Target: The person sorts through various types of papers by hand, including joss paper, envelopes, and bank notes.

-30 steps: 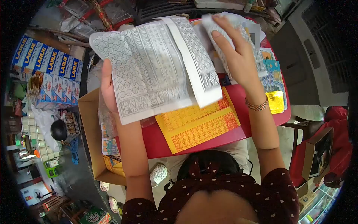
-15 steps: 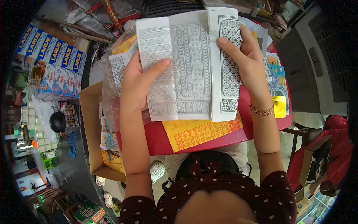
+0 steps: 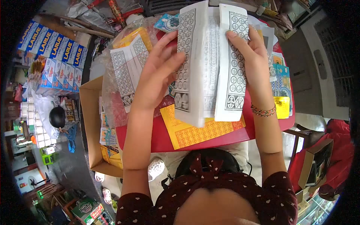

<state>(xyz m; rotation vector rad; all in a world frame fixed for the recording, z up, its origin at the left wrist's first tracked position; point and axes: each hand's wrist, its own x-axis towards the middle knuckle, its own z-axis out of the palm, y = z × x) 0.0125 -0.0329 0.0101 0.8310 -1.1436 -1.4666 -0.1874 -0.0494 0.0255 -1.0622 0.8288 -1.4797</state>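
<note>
Right hand (image 3: 252, 56) gripping printed sheet (image 3: 234, 84), left hand (image 3: 153, 80) open at left edge (yellow paper (image 3: 191, 136) near table edge (image 3: 150, 146))

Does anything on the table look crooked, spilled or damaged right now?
The yellow printed sheet lies askew on the red table, slanting against its near edge, partly hidden below the held white paper. No spill or tear shows.

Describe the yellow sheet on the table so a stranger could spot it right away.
Find the red table. Near its edge closest to you, partly hidden by the raised white printed paper, lies the yellow sheet. Rows of red circles set it apart from the shiny gold packet on the right.
</note>
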